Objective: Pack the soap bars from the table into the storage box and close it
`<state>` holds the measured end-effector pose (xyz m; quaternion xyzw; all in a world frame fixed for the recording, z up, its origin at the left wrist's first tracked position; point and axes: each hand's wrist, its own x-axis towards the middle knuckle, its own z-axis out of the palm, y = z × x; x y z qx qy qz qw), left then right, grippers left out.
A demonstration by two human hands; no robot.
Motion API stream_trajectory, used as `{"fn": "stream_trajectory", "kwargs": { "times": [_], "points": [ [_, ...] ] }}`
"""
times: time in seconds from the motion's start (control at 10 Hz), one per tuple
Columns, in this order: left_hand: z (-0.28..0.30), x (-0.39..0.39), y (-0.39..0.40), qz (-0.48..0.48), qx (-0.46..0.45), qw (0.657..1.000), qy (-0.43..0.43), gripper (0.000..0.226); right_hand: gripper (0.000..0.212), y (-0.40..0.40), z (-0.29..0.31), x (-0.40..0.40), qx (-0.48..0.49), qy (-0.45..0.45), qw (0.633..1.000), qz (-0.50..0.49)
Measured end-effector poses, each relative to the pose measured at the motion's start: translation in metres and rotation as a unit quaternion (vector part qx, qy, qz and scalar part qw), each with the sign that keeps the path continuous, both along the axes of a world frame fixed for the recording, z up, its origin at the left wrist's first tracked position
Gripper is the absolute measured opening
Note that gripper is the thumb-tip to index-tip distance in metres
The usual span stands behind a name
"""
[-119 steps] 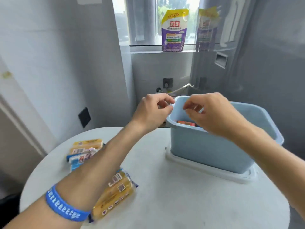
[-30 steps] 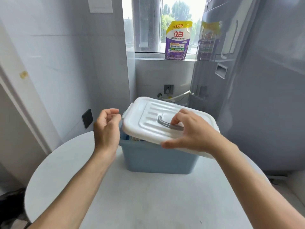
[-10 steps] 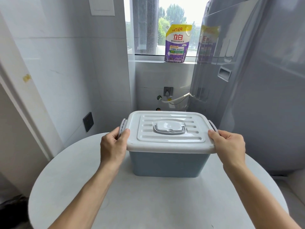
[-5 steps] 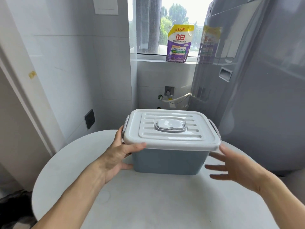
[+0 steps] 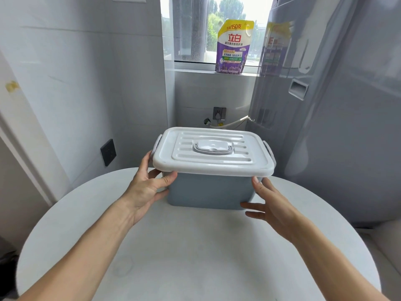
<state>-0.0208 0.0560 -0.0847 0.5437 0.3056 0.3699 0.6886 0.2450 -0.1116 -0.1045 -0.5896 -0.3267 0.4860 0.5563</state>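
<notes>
Both hands take an open-palmed grip on the storage box [image 5: 208,191]: the left hand [image 5: 145,187] is cupped around its near left corner, thumb on the blue front wall just under the rim and fingers reaching up toward the side latch [image 5: 156,146], while the right hand [image 5: 269,205] lies flat and spread at the near right corner, thumb tip at the wall below the lid, fingers barely touching or just short of the base; which one, I cannot tell. Neither hand is closed around anything.

The box stands on the round white desk [image 5: 195,257], toward its far edge at twelve o'clock from the person. Its white lid [image 5: 212,153] sits level on the blue body, the grey carry handle [image 5: 213,148] folded flat in the middle, and a grey latch shows at each short end. No soap bars are visible on the desk, so packing looks done and only securing remains.

To finish well, I would steady the box with both palms, press each latch fully against its side, then check the lid rim sits even all round. Whether the latches have already caught is not clear from here.

Beyond the box, a purple detergent pouch [image 5: 233,46] stands on the window sill at one o'clock, and a grey appliance [image 5: 325,105] rises at two o'clock.
</notes>
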Motion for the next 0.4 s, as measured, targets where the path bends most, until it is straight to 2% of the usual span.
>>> {"fn": "stream_trajectory", "kwargs": {
  "times": [0.2,0.3,0.4],
  "points": [
    [-0.025,0.004,0.016,-0.006,0.007,1.000,0.023,0.048,0.067,0.019,-0.007,0.000,0.018,0.018,0.999,-0.033],
    [-0.026,0.005,0.014,-0.019,0.008,1.000,0.019,0.043,0.070,0.018,-0.012,0.000,0.023,0.017,0.999,-0.042],
    [-0.019,0.007,0.016,0.032,-0.007,0.998,0.049,0.040,0.068,0.013,-0.010,0.007,-0.029,-0.011,0.999,-0.041]
  ]
}}
